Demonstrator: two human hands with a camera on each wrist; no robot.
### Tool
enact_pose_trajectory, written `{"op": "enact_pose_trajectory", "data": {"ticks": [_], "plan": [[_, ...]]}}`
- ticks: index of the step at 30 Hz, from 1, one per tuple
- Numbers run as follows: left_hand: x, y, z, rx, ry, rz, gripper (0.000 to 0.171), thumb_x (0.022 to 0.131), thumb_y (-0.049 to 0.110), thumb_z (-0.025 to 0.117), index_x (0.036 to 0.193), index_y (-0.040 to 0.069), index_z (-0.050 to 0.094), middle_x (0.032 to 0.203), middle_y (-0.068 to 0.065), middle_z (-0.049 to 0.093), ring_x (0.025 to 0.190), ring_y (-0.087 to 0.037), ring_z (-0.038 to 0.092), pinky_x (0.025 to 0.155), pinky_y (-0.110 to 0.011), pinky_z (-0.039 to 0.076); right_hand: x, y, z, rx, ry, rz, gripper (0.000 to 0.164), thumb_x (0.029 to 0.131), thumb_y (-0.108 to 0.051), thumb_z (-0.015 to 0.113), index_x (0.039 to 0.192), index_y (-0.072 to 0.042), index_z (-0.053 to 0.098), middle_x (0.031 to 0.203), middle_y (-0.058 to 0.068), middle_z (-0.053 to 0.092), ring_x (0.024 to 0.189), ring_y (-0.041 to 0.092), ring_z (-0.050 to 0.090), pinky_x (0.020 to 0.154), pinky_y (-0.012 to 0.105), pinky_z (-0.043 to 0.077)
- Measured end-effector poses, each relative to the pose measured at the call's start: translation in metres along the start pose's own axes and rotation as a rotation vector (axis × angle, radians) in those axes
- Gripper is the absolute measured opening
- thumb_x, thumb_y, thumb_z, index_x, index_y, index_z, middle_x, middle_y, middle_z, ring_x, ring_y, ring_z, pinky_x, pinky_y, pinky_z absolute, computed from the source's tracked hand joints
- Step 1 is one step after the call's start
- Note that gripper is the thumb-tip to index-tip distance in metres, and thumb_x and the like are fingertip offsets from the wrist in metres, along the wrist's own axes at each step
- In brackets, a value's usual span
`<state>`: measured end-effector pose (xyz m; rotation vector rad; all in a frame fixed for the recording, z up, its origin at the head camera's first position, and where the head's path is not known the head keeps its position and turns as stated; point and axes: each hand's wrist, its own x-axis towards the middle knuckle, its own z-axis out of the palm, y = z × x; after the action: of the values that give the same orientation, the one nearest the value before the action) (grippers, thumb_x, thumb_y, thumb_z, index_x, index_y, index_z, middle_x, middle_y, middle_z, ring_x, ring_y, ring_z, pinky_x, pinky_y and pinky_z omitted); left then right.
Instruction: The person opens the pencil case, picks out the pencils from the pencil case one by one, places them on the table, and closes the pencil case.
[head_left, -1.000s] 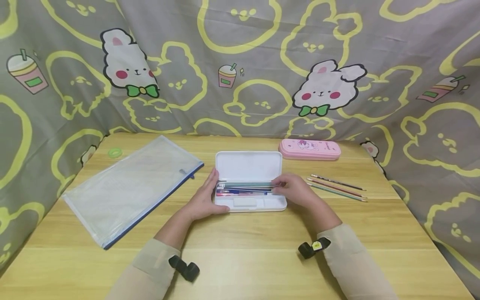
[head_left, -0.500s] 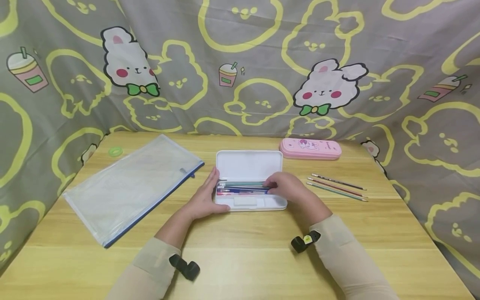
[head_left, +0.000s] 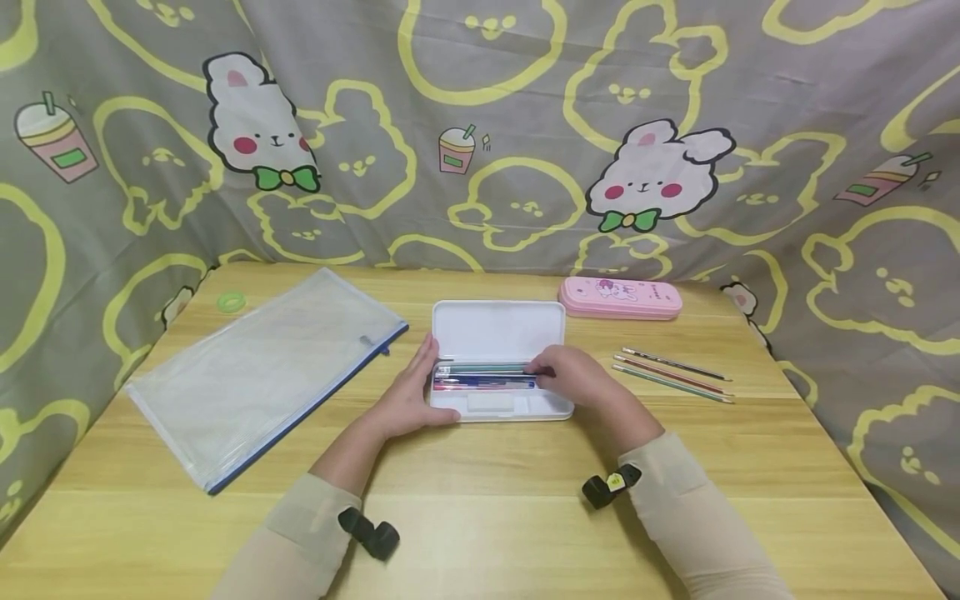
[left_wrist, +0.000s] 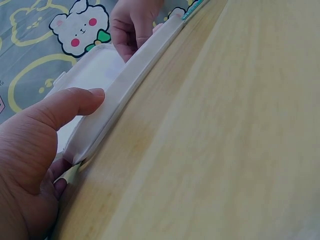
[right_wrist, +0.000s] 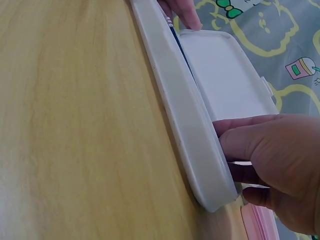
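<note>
An open white pencil case (head_left: pixel 551 405) lies on the table, its lid (head_left: pixel 498 329) tipped back. Several pencils (head_left: pixel 487 367) and pens lie lengthwise inside, with a white eraser (head_left: pixel 491 403) in the front compartment. My left hand (head_left: pixel 408 400) grips the left end of the case. In the left wrist view its thumb (left_wrist: pixel 82 103) presses over the front rim. My right hand (head_left: pixel 573 375) reaches into the right side, thumb and forefinger pinching at the pencils' right ends. In the right wrist view the fingertips (right_wrist: pixel 227 140) dip behind the case wall, which hides them.
A pink pencil case (head_left: pixel 621 298) stands behind on the right. Three loose pencils (head_left: pixel 675 375) lie to the right of my hand. A clear zip pouch (head_left: pixel 270 375) with a blue edge lies on the left, near a green ring (head_left: pixel 231 302). A patterned curtain (head_left: pixel 517 208) hangs behind the table.
My right hand has moved a little left and deeper into the white case, along the pencils. The pens inside have shifted slightly. My left hand has stayed in place.
</note>
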<state>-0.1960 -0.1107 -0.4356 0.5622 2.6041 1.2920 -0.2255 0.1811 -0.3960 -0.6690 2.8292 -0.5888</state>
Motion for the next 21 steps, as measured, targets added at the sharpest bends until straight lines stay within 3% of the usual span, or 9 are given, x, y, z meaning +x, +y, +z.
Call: {"op": "enact_pose_trajectory", "data": {"ticks": [6,14,21], "plan": [[0.0,0.0,0.0,0.004,0.001,0.003,0.127,0.068,0.036,0.085,0.158,0.007,0.0,0.166,-0.009,-0.009,0.152,-0.039,0.002,0.122,-0.056,0.012,-0.003,0.008,0.003,0.099,0.033,-0.045,0.023,0.091,-0.005,0.061,0.111,-0.004,0.073,0.102,0.011,0.07,0.1,0.027,0.064,0.095,0.047,0.05],[0.0,0.0,0.0,0.003,0.002,0.006,0.127,0.068,0.036,0.086,0.158,0.006,0.001,0.166,-0.009,-0.009,0.152,-0.039,0.002,0.122,-0.056,0.012,-0.015,0.018,0.003,0.253,0.062,0.008,0.024,0.094,-0.012,0.061,0.115,-0.007,0.071,0.106,0.01,0.066,0.099,0.023,0.06,0.091,0.043,0.05],[-0.001,0.001,0.0,-0.002,0.004,-0.001,0.126,0.069,0.035,0.086,0.158,0.007,0.001,0.166,-0.009,-0.008,0.152,-0.037,0.001,0.122,-0.056,0.011,-0.037,0.036,-0.006,0.255,0.197,-0.044,0.023,0.095,-0.009,0.059,0.115,-0.008,0.071,0.108,0.012,0.067,0.091,0.019,0.056,0.077,0.03,0.047]]}}
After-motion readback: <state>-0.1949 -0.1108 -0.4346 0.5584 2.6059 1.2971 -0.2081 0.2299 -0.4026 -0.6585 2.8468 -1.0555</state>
